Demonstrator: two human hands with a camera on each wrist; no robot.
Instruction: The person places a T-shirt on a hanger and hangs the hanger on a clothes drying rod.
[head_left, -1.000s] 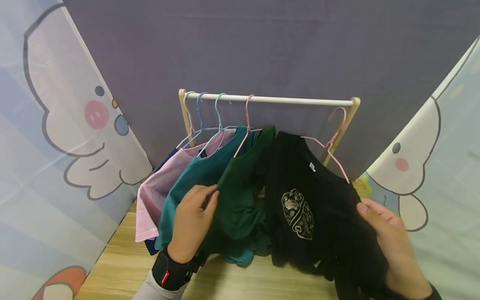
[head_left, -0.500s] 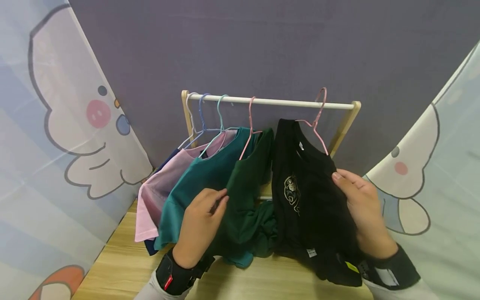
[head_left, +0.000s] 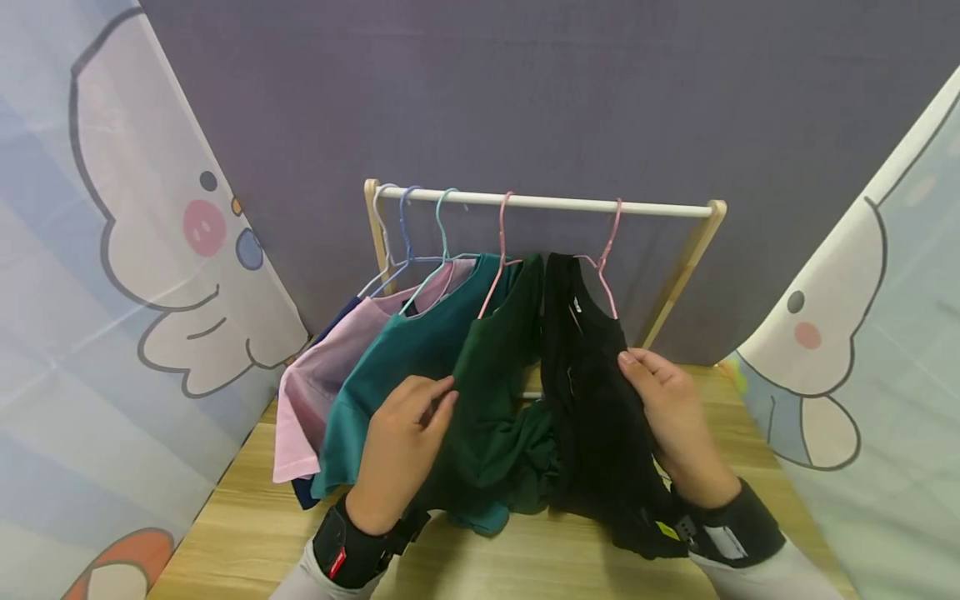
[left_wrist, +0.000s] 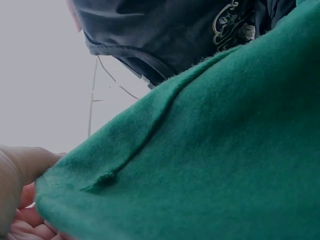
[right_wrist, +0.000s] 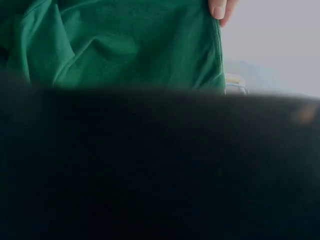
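Observation:
My left hand (head_left: 405, 446) pinches the edge of a dark green shirt (head_left: 491, 400) hanging from a pink hanger (head_left: 502, 237). In the left wrist view, that green cloth (left_wrist: 200, 145) spreads from between my thumb and fingers. My right hand (head_left: 667, 408) grips the near shoulder edge of a black shirt (head_left: 600, 417) between thumb and fingers. This shirt is on another pink hanger (head_left: 606, 258), whose hook sits at the white rail (head_left: 562, 202). Its embroidered patch (left_wrist: 225, 22) is mostly folded out of sight in the head view. Black cloth (right_wrist: 160, 165) fills the lower right wrist view.
Left of the green shirt hang a teal shirt (head_left: 412, 358), a pink shirt (head_left: 337, 358) and a navy garment (head_left: 303, 493). The rack's wooden right post (head_left: 686, 271) stands beyond the black shirt. Underneath is a wood-grain tabletop (head_left: 225, 542), with a grey backdrop (head_left: 525, 92) behind.
The right hand has carried the black shirt and its hanger leftward; the hook rose above the rail, then came down onto it. The left hand has shifted slightly right, still pinching the green shirt.

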